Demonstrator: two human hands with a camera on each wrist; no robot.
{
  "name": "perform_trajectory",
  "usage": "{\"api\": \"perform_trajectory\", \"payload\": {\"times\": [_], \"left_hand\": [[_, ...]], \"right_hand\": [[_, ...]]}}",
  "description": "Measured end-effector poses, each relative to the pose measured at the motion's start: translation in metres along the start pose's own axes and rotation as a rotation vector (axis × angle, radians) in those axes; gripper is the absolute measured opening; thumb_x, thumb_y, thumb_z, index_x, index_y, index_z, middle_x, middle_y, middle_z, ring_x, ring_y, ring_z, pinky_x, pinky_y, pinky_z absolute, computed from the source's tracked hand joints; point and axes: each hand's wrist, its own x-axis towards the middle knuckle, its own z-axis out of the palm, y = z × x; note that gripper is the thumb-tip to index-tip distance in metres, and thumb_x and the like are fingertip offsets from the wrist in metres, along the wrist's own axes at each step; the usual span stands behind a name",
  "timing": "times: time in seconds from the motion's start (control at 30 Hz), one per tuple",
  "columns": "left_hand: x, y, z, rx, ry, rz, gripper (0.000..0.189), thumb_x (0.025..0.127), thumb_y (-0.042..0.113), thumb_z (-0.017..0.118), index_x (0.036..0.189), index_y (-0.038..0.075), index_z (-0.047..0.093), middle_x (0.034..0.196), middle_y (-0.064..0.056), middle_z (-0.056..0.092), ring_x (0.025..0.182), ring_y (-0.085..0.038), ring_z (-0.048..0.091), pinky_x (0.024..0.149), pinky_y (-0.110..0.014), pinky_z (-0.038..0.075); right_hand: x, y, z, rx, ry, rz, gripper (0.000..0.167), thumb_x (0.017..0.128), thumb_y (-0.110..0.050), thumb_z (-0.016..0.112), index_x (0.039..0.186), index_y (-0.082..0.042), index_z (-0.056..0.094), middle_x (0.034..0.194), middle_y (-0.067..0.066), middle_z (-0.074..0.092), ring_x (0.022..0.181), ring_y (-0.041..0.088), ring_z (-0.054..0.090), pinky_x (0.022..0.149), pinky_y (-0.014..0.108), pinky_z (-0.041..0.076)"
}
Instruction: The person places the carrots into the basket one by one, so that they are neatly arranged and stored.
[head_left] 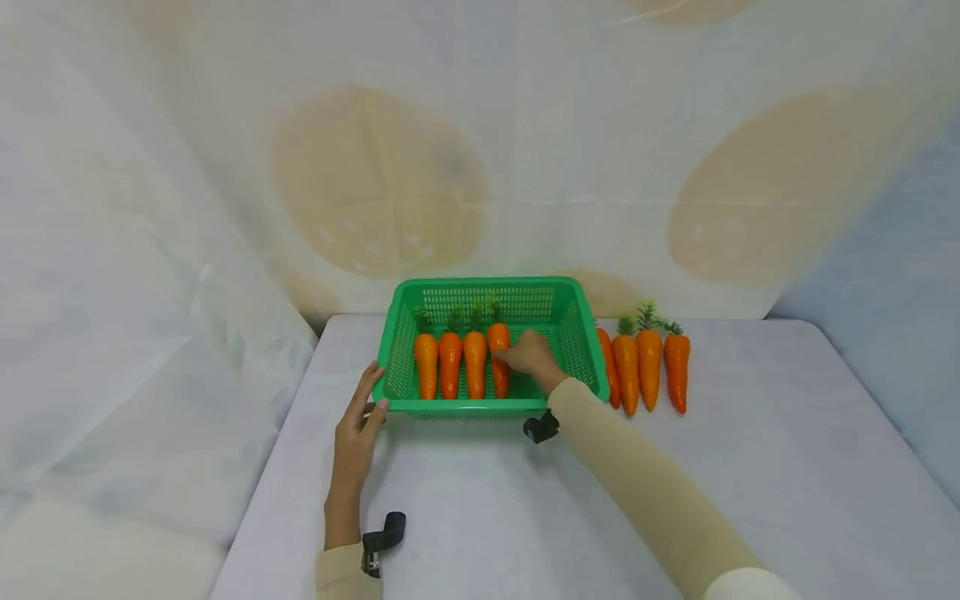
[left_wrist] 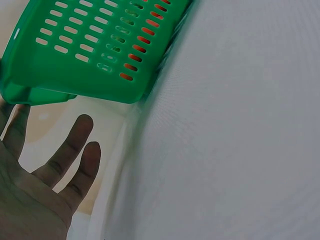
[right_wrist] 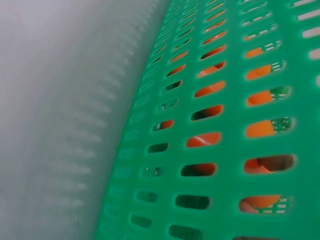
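A green plastic basket [head_left: 480, 406] with slotted walls stands on the table, with several orange carrots with green tops lying side by side in its left half. My right hand [head_left: 534, 354] reaches over the front rim and pinches the rightmost carrot [head_left: 499, 337] in that row. Through the slots in the right wrist view, orange carrot bodies [right_wrist: 260, 129] show, while most of the right hand is hidden. At the left front corner, my left hand [head_left: 357, 442] touches the basket's rim with fairly straight fingers. Two of its fingers [left_wrist: 75, 142] extend free below the basket in the left wrist view.
Several more carrots [head_left: 648, 371] lie in a row on the table, just right of the basket; the leftmost is partly hidden by its wall. A patterned cloth [head_left: 570, 150] hangs behind the white table surface [head_left: 465, 508]. Black wrist cameras [head_left: 386, 533] sit on both wrists.
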Motion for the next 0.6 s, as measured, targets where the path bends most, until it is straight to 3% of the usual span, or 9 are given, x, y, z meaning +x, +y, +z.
{"api": "perform_trajectory", "payload": {"times": [0.23, 0.6], "left_hand": [[0.0011, 0.0004, 0.0003, 0.005, 0.001, 0.015, 0.048, 0.104, 0.011, 0.053, 0.152, 0.013, 0.046, 0.16, 0.0, 0.035, 0.101, -0.026, 0.06, 0.083, -0.021, 0.048], [-0.0006, 0.0004, 0.0005, 0.01, 0.001, 0.006, 0.048, 0.104, 0.014, 0.054, 0.152, 0.012, 0.045, 0.16, 0.0, 0.035, 0.1, -0.024, 0.06, 0.085, -0.02, 0.048]], "right_hand": [[0.0022, 0.001, 0.0013, -0.041, -0.013, -0.016, 0.039, 0.089, -0.029, 0.075, 0.063, -0.009, 0.054, 0.059, 0.005, 0.057, 0.06, 0.022, 0.06, 0.046, 0.026, 0.04], [0.0026, 0.0005, 0.0038, -0.037, -0.054, -0.002, 0.04, 0.091, -0.028, 0.073, 0.063, -0.01, 0.052, 0.059, 0.006, 0.056, 0.055, 0.019, 0.055, 0.049, 0.028, 0.044]]}}
